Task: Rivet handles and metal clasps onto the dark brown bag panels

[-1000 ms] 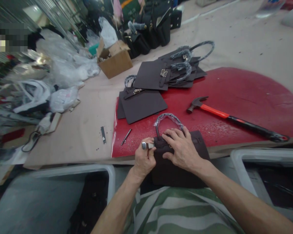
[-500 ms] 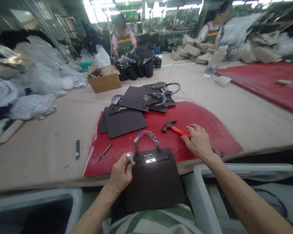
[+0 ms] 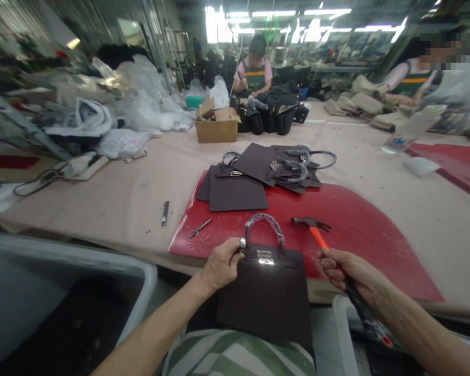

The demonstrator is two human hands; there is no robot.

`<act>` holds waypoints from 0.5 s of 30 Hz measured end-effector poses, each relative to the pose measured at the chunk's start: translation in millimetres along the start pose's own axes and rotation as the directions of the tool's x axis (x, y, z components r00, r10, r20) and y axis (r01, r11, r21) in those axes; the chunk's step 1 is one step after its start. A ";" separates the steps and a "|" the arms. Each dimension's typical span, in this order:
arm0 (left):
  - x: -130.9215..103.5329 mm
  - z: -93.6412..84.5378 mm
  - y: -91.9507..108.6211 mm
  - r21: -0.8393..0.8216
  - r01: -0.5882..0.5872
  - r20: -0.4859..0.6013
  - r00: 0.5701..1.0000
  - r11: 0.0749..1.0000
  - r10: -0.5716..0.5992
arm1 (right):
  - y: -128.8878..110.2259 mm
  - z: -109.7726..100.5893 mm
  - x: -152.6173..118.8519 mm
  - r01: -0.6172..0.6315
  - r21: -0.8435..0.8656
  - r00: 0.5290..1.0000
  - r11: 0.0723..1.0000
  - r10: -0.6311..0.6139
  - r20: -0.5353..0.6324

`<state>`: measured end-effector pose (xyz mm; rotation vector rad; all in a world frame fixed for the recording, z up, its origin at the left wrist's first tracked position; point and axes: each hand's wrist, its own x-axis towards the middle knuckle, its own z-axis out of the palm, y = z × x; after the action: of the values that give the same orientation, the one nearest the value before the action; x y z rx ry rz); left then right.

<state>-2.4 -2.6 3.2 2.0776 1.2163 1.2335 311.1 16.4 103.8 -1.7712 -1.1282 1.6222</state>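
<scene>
the dark bag (image 3: 264,300) is at the counter's (image 3: 137,203) near edge, its top overlapping that edge and its lower end by the striped garment (image 3: 238,352). its plastic-wrapped handle (image 3: 274,224) shows against the red mat (image 3: 360,230). the left hand (image 3: 221,263) has its grip clamped on a silver-topped tool (image 3: 242,243) at the bag's upper left corner. the right hand (image 3: 352,269) has its grip wrapped round the hammer (image 3: 318,237), right of the bag; whether the hammer's head touches the mat, i cannot tell. dark panels (image 3: 238,196) are piled across the mat's far edge, and a thin rod (image 3: 200,228) lies near its left edge.
</scene>
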 end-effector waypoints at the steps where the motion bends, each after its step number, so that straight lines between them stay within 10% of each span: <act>1: 0.0 0.2 -0.1 -0.004 -0.005 -0.002 1.000 1.000 0.005 | -6.0 6.9 -10.8 0.055 0.025 0.998 0.998 -0.054 -0.039; 3: 0.1 0.6 -0.2 -0.009 -0.014 -0.009 1.000 1.000 0.014 | -19.5 19.6 -33.9 0.259 -0.088 0.949 0.962 -0.270 -0.165; 5: 0.5 0.9 -0.3 -0.011 -0.014 -0.014 1.000 1.000 0.014 | -32.1 31.0 -54.5 0.469 -0.376 0.785 0.799 -0.572 -0.238; 9: 0.9 -0.1 -2.2 0.017 -0.024 -0.024 0.999 1.000 0.024 | -49.2 51.1 -73.0 0.620 -0.768 0.419 0.159 -0.895 0.153; 12: 0.3 -0.6 -5.7 0.018 -0.035 -0.025 0.999 0.999 0.035 | -60.2 56.4 -77.1 0.612 -0.788 0.374 -0.072 -0.851 0.369; 15: -0.1 4.0 -6.9 -0.034 -0.013 -0.015 1.000 0.999 0.013 | -64.2 51.8 -85.0 0.567 -0.821 0.395 0.063 -0.895 0.205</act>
<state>-2.2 1.1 -3.9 2.0583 1.1814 1.2695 248.8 -27.7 194.4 -1.2431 -2.2917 -0.0269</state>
